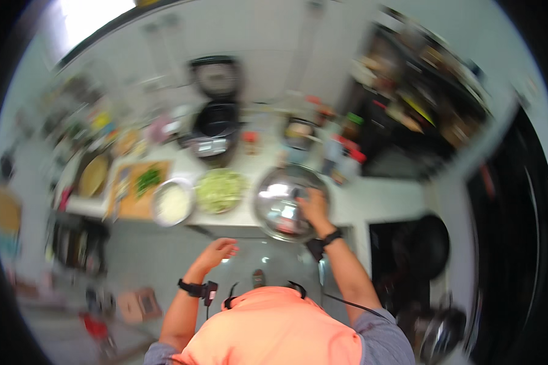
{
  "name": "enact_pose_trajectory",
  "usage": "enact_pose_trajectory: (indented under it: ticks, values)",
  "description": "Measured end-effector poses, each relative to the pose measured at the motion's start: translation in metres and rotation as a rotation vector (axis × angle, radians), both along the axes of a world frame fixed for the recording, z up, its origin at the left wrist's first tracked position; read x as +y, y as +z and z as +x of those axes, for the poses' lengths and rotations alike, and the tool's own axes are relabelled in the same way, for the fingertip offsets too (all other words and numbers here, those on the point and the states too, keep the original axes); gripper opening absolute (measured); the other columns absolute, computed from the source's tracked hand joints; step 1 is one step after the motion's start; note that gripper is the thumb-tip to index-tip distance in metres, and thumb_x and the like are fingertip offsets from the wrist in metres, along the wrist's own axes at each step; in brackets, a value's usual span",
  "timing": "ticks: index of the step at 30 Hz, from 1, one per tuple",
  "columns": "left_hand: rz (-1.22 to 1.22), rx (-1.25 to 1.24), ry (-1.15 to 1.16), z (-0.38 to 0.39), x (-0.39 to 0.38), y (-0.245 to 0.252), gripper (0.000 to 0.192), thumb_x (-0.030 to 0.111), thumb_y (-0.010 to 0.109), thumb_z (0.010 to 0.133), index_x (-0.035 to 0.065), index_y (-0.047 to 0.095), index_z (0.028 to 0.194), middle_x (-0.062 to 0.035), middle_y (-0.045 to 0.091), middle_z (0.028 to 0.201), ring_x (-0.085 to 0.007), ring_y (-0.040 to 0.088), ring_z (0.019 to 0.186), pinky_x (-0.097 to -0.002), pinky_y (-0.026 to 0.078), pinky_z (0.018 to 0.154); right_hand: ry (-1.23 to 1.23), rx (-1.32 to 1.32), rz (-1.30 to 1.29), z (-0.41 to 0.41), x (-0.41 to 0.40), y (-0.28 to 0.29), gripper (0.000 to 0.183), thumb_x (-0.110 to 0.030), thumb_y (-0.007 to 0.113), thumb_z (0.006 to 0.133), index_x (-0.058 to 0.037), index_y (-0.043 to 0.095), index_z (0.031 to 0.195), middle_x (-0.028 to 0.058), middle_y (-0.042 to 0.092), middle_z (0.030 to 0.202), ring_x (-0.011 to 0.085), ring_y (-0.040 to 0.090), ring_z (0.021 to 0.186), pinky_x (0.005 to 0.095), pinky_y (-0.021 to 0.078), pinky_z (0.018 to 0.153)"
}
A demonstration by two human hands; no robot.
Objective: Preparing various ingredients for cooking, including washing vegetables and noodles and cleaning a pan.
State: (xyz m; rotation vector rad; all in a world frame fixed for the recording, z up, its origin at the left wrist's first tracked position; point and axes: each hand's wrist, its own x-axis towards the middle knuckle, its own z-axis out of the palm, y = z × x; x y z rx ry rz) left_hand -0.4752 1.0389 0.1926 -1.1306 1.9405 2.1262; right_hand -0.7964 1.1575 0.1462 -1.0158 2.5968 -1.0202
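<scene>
My right hand (314,207) is on a round, shiny metal lid (278,196) at the counter's front edge, its fingers around the dark knob. What lies beneath the lid is hidden. In front of my body, over the floor, my left hand (219,251) holds nothing, its fingers loosely bent. Left of the lid sits a plate of pale green chopped vegetable (220,189). Beside that, a metal bowl (190,211) holds something white. A wooden cutting board (139,207) carries chopped greens (148,180) and what looks like a knife (118,200).
An open rice cooker (214,123) stands behind the plate. A red-capped jar (250,142) and red-topped bottles (347,157) stand farther back. At the right a black wok (431,246) is beside the counter. Below left, a cardboard box (139,305) sits low down.
</scene>
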Motion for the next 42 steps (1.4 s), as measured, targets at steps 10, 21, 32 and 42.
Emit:
enact_pose_trajectory:
  ticks: [10,21,32,42]
  values:
    - [0.134,0.260,-0.835,-0.259,0.187,-0.010,0.040,0.024,0.050,0.088,-0.0037,0.046,0.117,-0.0115,0.053,0.111,-0.0175,0.050,0.105,-0.0274,0.039,0.090,-0.565,-0.080,-0.252,0.101,0.316,0.142,0.010,-0.012,0.057,0.080,-0.0025,0.059,0.077,0.0109,0.059,0.062,0.0196,0.059,0.053,0.0273,0.0438,0.048]
    - [0.565,-0.117,-0.927,-0.333,0.370,-0.021,0.022,0.017,0.064,0.079,0.0054,0.045,0.078,-0.0012,0.048,0.065,-0.0085,0.047,0.048,-0.0211,0.043,0.042,-1.103,-0.458,-0.111,0.258,0.472,0.038,0.021,-0.017,0.048,0.088,0.0002,0.060,0.088,0.0063,0.063,0.071,0.0117,0.058,0.054,0.0243,0.0462,0.053]
    - [0.392,0.082,-0.887,-0.183,0.216,0.074,0.019,0.015,0.058,0.080,0.0041,0.044,0.087,0.0006,0.045,0.057,-0.0066,0.043,0.044,-0.0221,0.037,0.042,-0.439,-0.218,0.092,0.182,0.427,0.003,0.015,-0.010,0.048,0.083,-0.0014,0.060,0.086,0.0135,0.063,0.073,0.0282,0.062,0.067,0.0336,0.0476,0.060]
    - [0.281,0.104,-0.269,0.142,0.092,0.138,0.029,0.017,0.061,0.078,0.0037,0.044,0.097,0.0010,0.047,0.067,-0.0062,0.045,0.050,-0.0206,0.037,0.046,0.396,-0.063,0.145,0.212,0.205,-0.009,0.015,-0.014,0.051,0.081,-0.0026,0.060,0.080,0.0169,0.060,0.075,0.0337,0.059,0.070,0.0397,0.0460,0.062]
